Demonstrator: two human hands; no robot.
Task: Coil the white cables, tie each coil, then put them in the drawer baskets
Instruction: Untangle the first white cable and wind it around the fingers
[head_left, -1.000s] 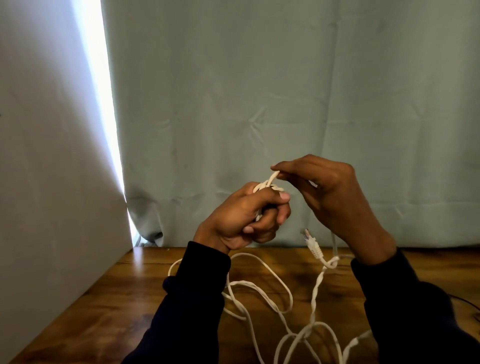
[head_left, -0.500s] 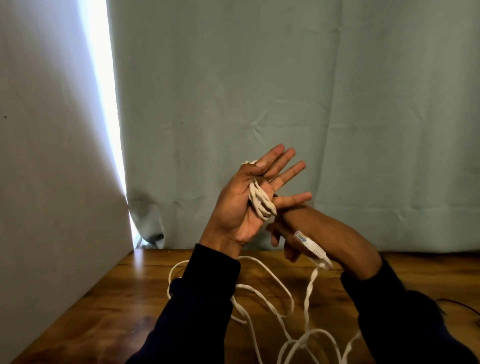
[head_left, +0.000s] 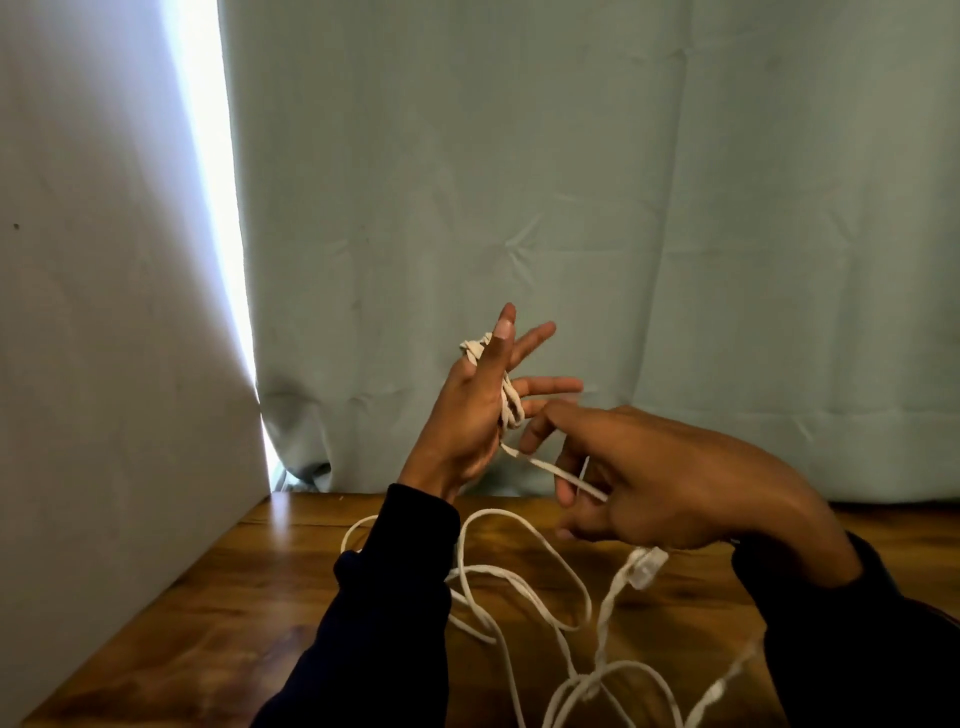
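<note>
Up in the middle of the head view, the left hand (head_left: 470, 410) is raised with its palm turned to the right and its fingers straight and spread, pointing up and to the right. Several turns of the white cable (head_left: 506, 408) are wound around that palm, with a small bunch of loops showing above the hand beside the thumb. From the wound turns a single strand runs down and to the right into the right hand (head_left: 670, 480), which sits just right of and lower than the left hand, back toward the camera. Its fingers are curled loosely around that strand, and the strand passes between them. Below the right hand a clear connector (head_left: 645, 567) hangs at the end of a twisted length. The rest of the cable lies in slack loops on the wooden table (head_left: 218, 613), near the camera and between the two dark sleeves (head_left: 384, 613). Behind the hands, on the far side, hangs a pale green curtain (head_left: 623, 208), and a plain wall (head_left: 104, 312) stands at the left.
</note>
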